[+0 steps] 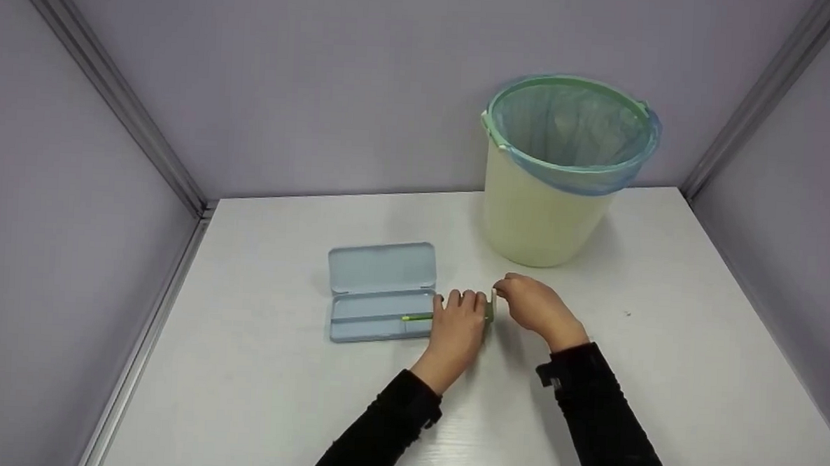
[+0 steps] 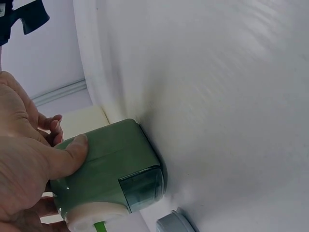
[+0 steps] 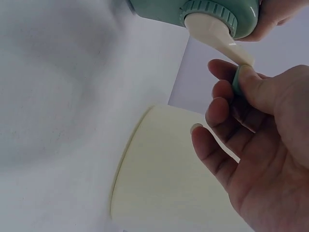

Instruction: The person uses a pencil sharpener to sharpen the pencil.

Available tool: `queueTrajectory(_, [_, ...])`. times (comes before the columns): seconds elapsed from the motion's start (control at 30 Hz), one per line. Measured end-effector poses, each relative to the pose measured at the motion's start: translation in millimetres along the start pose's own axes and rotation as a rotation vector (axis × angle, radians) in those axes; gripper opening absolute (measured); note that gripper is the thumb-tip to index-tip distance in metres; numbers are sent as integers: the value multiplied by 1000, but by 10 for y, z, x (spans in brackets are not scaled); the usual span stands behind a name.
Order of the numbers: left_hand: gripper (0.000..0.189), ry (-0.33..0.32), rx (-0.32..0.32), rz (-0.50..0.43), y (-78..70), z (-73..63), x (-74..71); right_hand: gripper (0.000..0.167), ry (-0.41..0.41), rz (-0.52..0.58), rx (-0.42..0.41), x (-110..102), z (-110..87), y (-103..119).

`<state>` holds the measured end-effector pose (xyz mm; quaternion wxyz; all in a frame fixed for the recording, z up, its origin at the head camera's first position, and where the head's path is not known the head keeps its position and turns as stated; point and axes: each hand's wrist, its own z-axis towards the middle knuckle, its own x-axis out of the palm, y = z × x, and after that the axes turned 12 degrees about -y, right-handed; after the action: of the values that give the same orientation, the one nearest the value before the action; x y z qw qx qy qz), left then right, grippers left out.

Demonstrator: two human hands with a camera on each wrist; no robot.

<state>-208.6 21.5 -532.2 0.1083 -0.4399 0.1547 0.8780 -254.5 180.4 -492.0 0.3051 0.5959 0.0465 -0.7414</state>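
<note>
- The right hand (image 1: 539, 310) pinches the small green knob (image 3: 237, 80) of a crank between thumb and forefinger, its other fingers loosely bent.
- The left hand (image 1: 457, 327) grips a green hand-crank pencil sharpener (image 2: 104, 157), the thumb pressed along one face.
- The sharpener sits between the two hands on the white table (image 1: 260, 401), just right of the pencil case; its cream crank arm (image 3: 212, 33) faces the right hand.
- A dark translucent shavings drawer (image 2: 143, 189) fills one corner of the sharpener's body.
- A green pencil (image 1: 416, 318) runs from the sharpener's pale front ring (image 2: 96, 212) out past the left hand, its free end over the pencil case.
- The light-blue pencil case (image 1: 382, 268) lies with its lid folded back.
- Behind the right hand stands a pale yellow bin (image 1: 543, 228) with a translucent blue liner (image 1: 566, 131).
- Black sleeves (image 1: 382, 431) cover both forearms.
</note>
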Motion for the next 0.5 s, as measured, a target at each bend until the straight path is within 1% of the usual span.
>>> queueTrajectory(0.1, [28, 4, 0, -3, 3, -3, 4, 17, -7, 1, 3, 25, 22, -8])
queueTrajectory(0.33, [32, 34, 2, -23, 12, -7, -3, 19, 23, 10, 34, 81, 58, -51])
queueTrajectory(0.5, [34, 27, 4, -29, 20, -11, -9, 20, 34, 11, 42, 112, 78, -71])
